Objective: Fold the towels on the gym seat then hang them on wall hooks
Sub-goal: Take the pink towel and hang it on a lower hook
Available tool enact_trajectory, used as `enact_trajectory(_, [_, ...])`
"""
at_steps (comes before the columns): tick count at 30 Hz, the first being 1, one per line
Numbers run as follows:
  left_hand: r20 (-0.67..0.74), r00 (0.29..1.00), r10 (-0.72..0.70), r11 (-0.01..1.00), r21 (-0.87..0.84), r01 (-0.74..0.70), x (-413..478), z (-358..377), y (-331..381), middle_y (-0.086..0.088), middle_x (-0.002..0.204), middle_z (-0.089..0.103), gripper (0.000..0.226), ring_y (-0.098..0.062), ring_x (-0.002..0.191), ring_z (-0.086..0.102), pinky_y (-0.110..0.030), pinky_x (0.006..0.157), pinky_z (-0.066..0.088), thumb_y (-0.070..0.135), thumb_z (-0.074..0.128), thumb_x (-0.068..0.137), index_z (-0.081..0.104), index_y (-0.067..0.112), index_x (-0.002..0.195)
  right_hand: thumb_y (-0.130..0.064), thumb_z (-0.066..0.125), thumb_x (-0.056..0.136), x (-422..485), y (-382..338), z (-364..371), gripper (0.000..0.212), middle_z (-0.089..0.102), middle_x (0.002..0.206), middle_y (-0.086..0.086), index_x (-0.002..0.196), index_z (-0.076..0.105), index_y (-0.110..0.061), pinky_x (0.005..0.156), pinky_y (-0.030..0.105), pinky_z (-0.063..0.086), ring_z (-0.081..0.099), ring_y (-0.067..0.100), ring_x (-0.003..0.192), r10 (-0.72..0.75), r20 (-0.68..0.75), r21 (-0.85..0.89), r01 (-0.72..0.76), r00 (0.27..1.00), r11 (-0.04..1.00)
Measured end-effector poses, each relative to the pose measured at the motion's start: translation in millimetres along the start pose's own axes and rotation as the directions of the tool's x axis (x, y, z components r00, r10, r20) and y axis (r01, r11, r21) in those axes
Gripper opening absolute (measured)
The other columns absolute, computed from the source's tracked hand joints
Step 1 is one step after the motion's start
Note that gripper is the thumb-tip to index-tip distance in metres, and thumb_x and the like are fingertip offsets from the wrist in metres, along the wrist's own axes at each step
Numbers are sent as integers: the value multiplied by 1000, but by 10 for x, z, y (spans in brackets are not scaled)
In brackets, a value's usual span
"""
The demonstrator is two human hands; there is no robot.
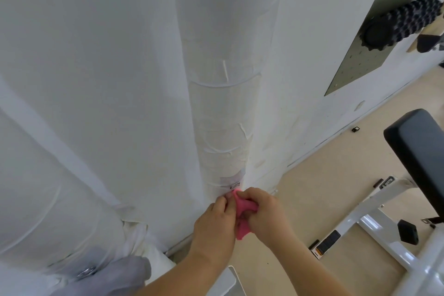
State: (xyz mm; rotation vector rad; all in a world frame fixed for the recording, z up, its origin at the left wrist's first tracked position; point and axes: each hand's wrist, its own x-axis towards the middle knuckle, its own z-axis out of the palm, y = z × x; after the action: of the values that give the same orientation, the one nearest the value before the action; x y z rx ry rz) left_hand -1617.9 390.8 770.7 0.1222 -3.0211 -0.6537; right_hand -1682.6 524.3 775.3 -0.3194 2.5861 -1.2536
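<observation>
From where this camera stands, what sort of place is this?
Most likely a gym: a black padded bench on a white metal frame, a knobbly black foam roller on a wall pegboard, and the left hand and right hand holding a pink towel.

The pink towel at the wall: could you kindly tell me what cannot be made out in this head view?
pink towel: head view, mostly covered by the left hand and right hand gripping it; fold unclear.
metal hook: head view, small and blurred; whether the towel hangs on it cannot be told.
grey towel: head view, cut off by the bottom edge.
gym seat: head view, cut off by the right edge.
</observation>
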Motion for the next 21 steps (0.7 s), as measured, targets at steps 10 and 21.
enact_trajectory(10, [82, 996, -38, 987, -151, 50, -105, -100, 43, 19, 161, 30, 81, -11, 120, 58, -20, 93, 45, 20, 50, 99, 3, 32, 164, -15, 58, 75, -88, -47, -64, 45, 74, 79, -16, 103, 68, -48, 66, 25, 57, 68, 5, 74, 44, 94, -17, -43, 995, 999])
enact_trajectory(21, [25, 997, 79, 996, -45, -78, -211, -487, -3, 13, 158, 36, 69, -8, 140, 39, -22, 120, 28, 25, 56, 95, 27, 27, 158, -24, 49, 74, -170, -350, -225, 62, 57, 129, -15, 134, 65, -22, 110, 29, 42, 51, 13, 124, -71, 116, -240, 97, 991, 966])
